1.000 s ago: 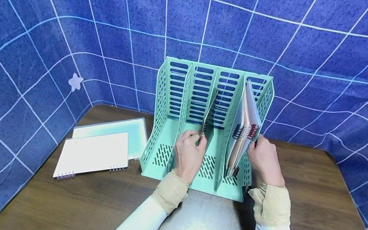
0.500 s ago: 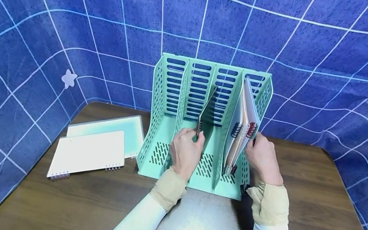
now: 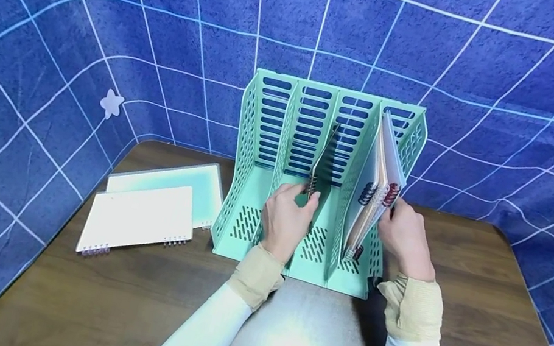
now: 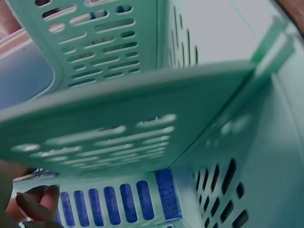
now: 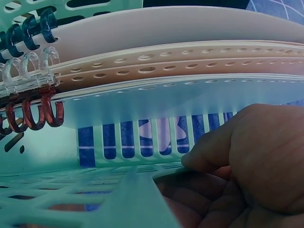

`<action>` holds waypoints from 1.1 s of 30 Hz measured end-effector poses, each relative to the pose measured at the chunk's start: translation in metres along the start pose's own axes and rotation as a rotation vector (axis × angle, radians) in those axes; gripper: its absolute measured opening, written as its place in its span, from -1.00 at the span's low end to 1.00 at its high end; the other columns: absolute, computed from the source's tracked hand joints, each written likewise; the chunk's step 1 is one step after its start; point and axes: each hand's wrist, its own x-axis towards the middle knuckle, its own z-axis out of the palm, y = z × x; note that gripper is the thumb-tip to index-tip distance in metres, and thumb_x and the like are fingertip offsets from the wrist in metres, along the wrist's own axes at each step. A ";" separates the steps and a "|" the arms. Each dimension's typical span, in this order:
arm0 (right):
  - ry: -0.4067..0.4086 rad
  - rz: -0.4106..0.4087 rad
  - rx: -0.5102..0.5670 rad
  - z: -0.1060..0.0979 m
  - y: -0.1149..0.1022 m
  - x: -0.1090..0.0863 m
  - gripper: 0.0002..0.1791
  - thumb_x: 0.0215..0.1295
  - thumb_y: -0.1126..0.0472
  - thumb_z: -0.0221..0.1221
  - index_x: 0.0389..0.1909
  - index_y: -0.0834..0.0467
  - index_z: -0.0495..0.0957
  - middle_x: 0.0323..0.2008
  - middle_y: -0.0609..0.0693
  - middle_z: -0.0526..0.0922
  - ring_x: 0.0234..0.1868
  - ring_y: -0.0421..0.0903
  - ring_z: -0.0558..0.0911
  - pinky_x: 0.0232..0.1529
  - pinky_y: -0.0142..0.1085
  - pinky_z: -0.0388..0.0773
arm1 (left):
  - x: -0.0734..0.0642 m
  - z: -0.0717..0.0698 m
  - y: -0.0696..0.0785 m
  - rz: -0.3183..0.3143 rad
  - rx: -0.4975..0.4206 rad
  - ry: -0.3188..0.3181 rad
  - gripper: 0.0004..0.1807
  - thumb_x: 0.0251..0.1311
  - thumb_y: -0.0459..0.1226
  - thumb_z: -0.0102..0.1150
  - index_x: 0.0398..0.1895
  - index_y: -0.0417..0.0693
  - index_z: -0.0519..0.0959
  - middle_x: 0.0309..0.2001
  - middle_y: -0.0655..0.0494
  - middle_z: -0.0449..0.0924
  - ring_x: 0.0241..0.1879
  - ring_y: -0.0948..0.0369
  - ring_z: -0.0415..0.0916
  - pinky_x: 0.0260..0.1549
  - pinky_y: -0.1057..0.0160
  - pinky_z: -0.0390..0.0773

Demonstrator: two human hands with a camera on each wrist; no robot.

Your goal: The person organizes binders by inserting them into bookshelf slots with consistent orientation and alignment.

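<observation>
A mint-green file rack (image 3: 246,192) with several upright compartments stands on the table. My left hand (image 3: 285,214) reaches into its middle, pinching the near edge of a dark-covered spiral notebook (image 3: 332,170) between thumb and fingers. This notebook stands on edge near the middle divider, its lower part partly hidden by the hand. My right hand (image 3: 405,233) grips the rack's right side wall, thumb inside and fingers outside in the right wrist view. Just left of that thumb (image 5: 209,147), several spiral notebooks (image 3: 376,190) with dark blue, clear and red coils lean in the rightmost compartment.
On the table's left lie a white spiral notebook (image 3: 141,217) and, partly beneath it, a light-blue one (image 3: 198,193). A blue gridded cloth (image 3: 188,77) hangs behind and beside the wooden table (image 3: 480,283). Bright glare falls in front of the rack.
The head view has shifted, so the rack appears higher and slightly further right. The left hand keeps its pinch on the dark notebook, and the right hand stays on the side wall.
</observation>
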 end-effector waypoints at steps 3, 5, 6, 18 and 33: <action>0.007 -0.002 0.000 0.000 0.001 0.000 -0.73 0.52 0.22 -0.14 -0.41 0.21 0.38 -0.41 0.29 0.53 -0.39 0.26 0.50 -0.27 0.18 0.47 | 0.002 -0.004 0.001 -0.001 0.001 -0.029 -0.62 0.25 0.00 0.43 0.07 0.07 0.77 -0.13 0.13 0.74 -0.18 0.03 0.73 -0.39 0.06 0.64; 0.006 0.000 0.002 0.001 0.001 0.000 -0.72 0.52 0.21 -0.14 -0.41 0.21 0.38 -0.42 0.28 0.53 -0.39 0.26 0.50 -0.28 0.17 0.47 | 0.003 -0.009 0.003 -0.006 0.031 -0.072 -0.55 0.22 0.02 0.45 0.14 0.09 0.74 -0.09 0.13 0.74 -0.18 0.03 0.73 -0.43 0.08 0.63; 0.005 0.001 0.002 0.001 0.002 0.000 -0.72 0.52 0.21 -0.14 -0.41 0.21 0.38 -0.42 0.27 0.53 -0.40 0.26 0.50 -0.28 0.17 0.47 | 0.004 -0.013 0.004 -0.013 0.050 -0.111 -0.49 0.20 0.03 0.46 0.19 0.10 0.71 -0.07 0.13 0.73 -0.22 0.03 0.72 -0.47 0.10 0.62; 0.004 -0.013 0.007 -0.001 0.003 -0.001 -0.73 0.50 0.23 -0.14 -0.41 0.22 0.39 -0.49 0.22 0.51 -0.42 0.23 0.52 -0.33 0.10 0.48 | 0.019 -0.112 0.012 0.029 0.154 -0.543 -0.15 0.25 -0.05 0.35 0.57 -0.07 0.28 0.20 0.11 0.67 -0.40 0.22 0.61 -0.41 0.15 0.61; -0.004 -0.008 0.028 -0.002 0.004 0.000 -0.78 0.45 0.28 -0.15 -0.43 0.18 0.35 -0.55 0.15 0.46 -0.45 0.18 0.52 -0.41 -0.01 0.47 | 0.028 -0.238 -0.075 0.161 0.357 -0.652 -0.21 0.23 -0.16 0.41 0.49 -0.21 0.36 0.39 -0.25 0.46 0.37 -0.19 0.42 0.33 -0.21 0.37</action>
